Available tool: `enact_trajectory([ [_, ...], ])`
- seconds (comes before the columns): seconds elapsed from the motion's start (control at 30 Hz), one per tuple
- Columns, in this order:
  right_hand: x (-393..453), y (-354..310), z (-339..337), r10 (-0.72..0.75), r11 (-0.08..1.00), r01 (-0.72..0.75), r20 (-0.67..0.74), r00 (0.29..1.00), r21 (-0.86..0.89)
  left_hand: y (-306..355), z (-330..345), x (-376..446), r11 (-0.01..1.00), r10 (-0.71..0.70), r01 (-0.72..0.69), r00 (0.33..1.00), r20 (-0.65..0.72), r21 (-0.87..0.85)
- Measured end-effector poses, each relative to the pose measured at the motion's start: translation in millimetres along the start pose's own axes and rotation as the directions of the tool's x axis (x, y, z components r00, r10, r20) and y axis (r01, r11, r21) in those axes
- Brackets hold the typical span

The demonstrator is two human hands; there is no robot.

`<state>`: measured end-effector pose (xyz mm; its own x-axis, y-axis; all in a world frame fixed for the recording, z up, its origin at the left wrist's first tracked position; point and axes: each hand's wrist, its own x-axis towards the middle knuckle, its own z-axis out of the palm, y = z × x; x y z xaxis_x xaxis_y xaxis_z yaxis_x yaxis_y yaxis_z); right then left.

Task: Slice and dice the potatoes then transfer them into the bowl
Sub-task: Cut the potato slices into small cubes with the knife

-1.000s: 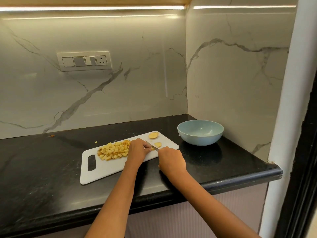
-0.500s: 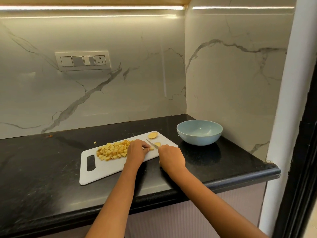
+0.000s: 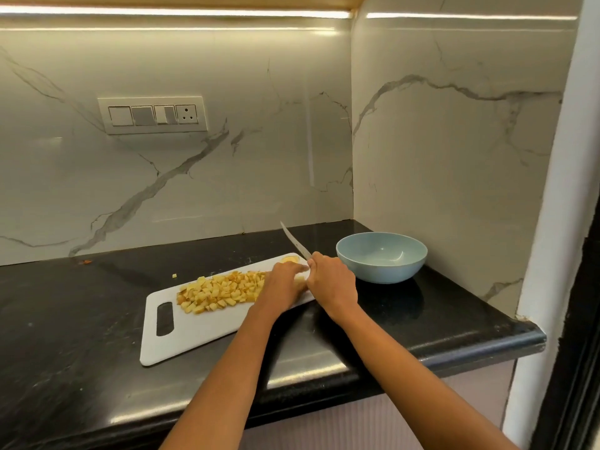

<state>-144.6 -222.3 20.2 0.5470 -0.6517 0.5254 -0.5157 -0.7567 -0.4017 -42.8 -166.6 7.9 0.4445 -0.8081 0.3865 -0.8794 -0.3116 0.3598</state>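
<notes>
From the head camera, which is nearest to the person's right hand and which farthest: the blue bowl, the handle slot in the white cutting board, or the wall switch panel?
From the right hand:
1. Pale blue round bowl, just to its right on the black counter.
2. Dark handle slot of the white plastic cutting board, away to its left.
3. White switch panel, high on the marble wall.

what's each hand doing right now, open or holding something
Left hand: resting on potato pieces on the cutting board; grip cannot be told.
Right hand: grips the knife, blade raised.
</notes>
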Motion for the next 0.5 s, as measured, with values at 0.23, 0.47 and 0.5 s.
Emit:
enact_trajectory([
  [0.23, 36.1, 1.0, 17.2, -0.025, 0.993, 0.029, -0.043, 0.999, 0.114, -11.6, -4.9, 6.7, 0.952, -0.028, 0.008, 0.998, 0.063, 0.306],
  [0.47, 43.5, 7.3, 21.2, -0.053, 0.979, 0.068, -0.084, 0.995, 0.194, -31.5, -20.2, 2.3, 0.901, -0.167, 0.208, 0.976, -0.137, 0.38],
  [0.5, 44.9, 9.0, 20.8, -0.045, 0.979, 0.063, -0.097, 0.994, 0.195, -35.4, -22.7, 1.5, 0.904, -0.193, 0.242, 0.967, -0.169, 0.353],
])
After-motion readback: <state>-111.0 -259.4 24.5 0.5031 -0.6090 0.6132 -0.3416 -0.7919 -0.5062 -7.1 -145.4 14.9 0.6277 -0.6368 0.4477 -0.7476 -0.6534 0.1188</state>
